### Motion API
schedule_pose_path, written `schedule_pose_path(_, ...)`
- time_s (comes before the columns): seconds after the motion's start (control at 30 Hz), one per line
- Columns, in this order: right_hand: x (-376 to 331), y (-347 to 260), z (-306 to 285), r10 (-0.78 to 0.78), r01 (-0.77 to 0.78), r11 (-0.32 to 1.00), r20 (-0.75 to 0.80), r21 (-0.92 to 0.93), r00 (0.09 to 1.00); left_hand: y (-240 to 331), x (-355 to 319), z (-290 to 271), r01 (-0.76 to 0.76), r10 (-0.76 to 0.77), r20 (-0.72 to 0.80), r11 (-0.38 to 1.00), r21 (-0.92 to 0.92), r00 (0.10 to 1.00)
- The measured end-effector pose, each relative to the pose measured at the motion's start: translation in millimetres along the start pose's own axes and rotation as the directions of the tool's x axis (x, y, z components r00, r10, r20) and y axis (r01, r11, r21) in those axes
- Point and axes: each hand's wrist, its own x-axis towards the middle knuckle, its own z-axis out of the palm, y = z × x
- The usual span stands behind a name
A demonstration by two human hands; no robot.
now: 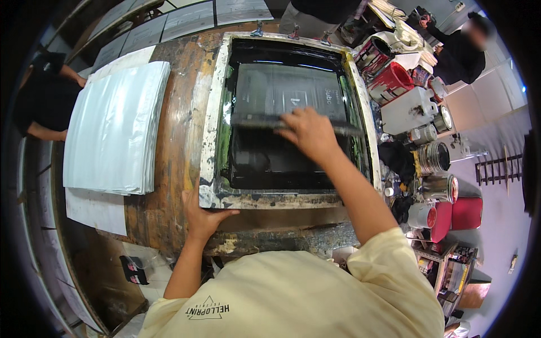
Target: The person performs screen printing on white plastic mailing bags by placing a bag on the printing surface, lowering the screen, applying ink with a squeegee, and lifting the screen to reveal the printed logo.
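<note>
passage: tabletop strip (179, 112) between sheet stack (115, 129) and screen frame (213, 129) | obstacles: far-edge clamps (257, 28), cans (438, 188) at right

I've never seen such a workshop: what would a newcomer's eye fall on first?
A pale paint-stained rectangular frame around a black-smeared screen dominates the centre; the right hand grips a long dark bar across it. Left of the frame lies a stack of glossy white sheets; beyond its right side stand paint-smeared cans.
</note>
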Motion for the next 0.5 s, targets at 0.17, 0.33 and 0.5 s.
schedule_pose_path(0.17, -94, -79, -48, 0.046, -0.056, 0.996, 0.144, 0.067, 0.989, -6, -5, 5, 0.064, -0.064, -0.002, 0.997, -0.05, 0.998)
schedule_pose_path(0.33, -98, -85, -65, 0.076, -0.088, 0.994, 0.175, 0.061, 0.982, -5, 0, 3, 0.05, -0.049, 0.041, 0.998, -0.025, 0.998)
schedule_pose_path(0.5, -97, -76, -72, 0.082, -0.115, 0.981, 0.208, 0.154, 0.975, 2, 0, 0, -0.008, 0.016, -0.044, 0.987, 0.163, 0.999)
